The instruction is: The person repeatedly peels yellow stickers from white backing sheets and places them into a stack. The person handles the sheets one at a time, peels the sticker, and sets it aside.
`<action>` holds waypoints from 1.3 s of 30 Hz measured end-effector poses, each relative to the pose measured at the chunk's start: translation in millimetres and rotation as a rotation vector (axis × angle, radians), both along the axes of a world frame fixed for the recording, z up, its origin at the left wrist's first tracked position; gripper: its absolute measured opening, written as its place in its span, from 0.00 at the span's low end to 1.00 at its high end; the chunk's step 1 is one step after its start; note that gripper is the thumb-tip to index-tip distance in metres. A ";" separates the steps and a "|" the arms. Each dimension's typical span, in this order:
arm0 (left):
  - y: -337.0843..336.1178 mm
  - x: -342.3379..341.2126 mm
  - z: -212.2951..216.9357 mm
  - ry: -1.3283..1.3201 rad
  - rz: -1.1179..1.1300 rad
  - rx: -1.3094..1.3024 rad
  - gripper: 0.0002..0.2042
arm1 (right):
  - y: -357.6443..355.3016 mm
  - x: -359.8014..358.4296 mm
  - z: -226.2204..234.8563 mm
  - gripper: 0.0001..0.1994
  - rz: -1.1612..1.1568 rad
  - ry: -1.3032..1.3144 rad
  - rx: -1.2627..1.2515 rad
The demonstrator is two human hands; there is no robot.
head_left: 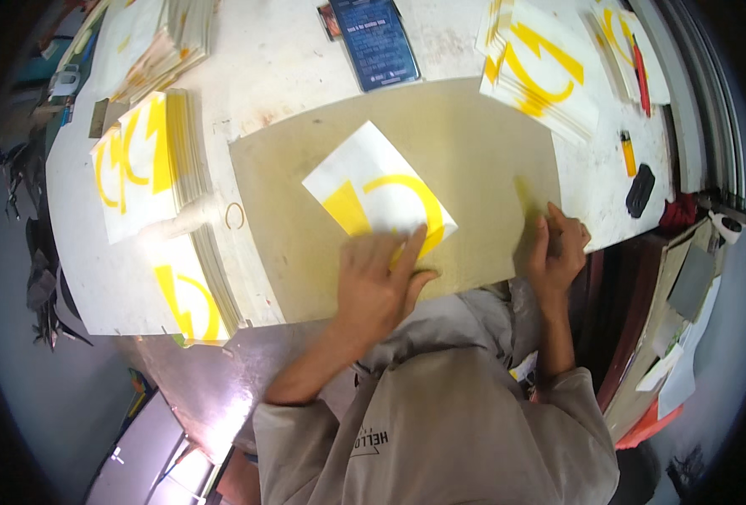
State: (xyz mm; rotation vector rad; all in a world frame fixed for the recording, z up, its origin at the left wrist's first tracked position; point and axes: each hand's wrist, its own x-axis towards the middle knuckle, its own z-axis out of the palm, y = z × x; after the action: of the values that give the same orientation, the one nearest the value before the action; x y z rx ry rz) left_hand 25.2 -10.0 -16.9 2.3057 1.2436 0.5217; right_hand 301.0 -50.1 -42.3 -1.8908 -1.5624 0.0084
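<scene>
A flat white paper piece (387,167) with a yellow curved band and a yellow block lies tilted on the tan board. My left hand (379,273) rests on its near edge, fingers stretched out and thumb apart, the index fingertip on the yellow band. The hand hides part of that edge. At the right edge of the board, my right hand (558,248) hovers or rests with its fingers loosely spread; nothing shows between them. I cannot tell whether it touches the surface.
Printed paper stacks (141,160) stand along the left, with another stack (537,80) at the far right. A phone (373,46) lies beyond the tan board (289,219). A rubber band (235,216), yellow lighter (628,154), black object (639,191) and red pen (641,76) lie around.
</scene>
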 end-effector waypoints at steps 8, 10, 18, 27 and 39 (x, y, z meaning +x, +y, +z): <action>-12.0 -29.3 12.1 -0.770 0.503 -0.262 0.08 | 19.7 -25.4 -9.3 0.09 0.130 0.083 0.023; -8.1 -62.7 40.9 -1.172 0.816 -0.170 0.09 | 8.8 -16.8 -20.8 0.09 0.097 0.103 0.002; -38.3 -209.7 114.6 0.352 0.584 0.333 0.17 | 8.5 -18.6 -11.0 0.11 0.178 0.046 -0.046; -88.5 -250.9 60.2 0.560 0.668 0.103 0.16 | 8.3 -3.3 -9.2 0.11 0.180 0.019 -0.136; -75.4 -171.3 77.5 -0.209 0.398 -0.376 0.19 | 126.4 50.2 25.9 0.20 0.241 -0.282 -0.014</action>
State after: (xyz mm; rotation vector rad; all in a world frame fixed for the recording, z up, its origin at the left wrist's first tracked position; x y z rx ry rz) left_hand -146.1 -85.5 60.6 1.6585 1.5500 0.5851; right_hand 351.2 76.3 -16.4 -1.7606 -1.9777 -0.1469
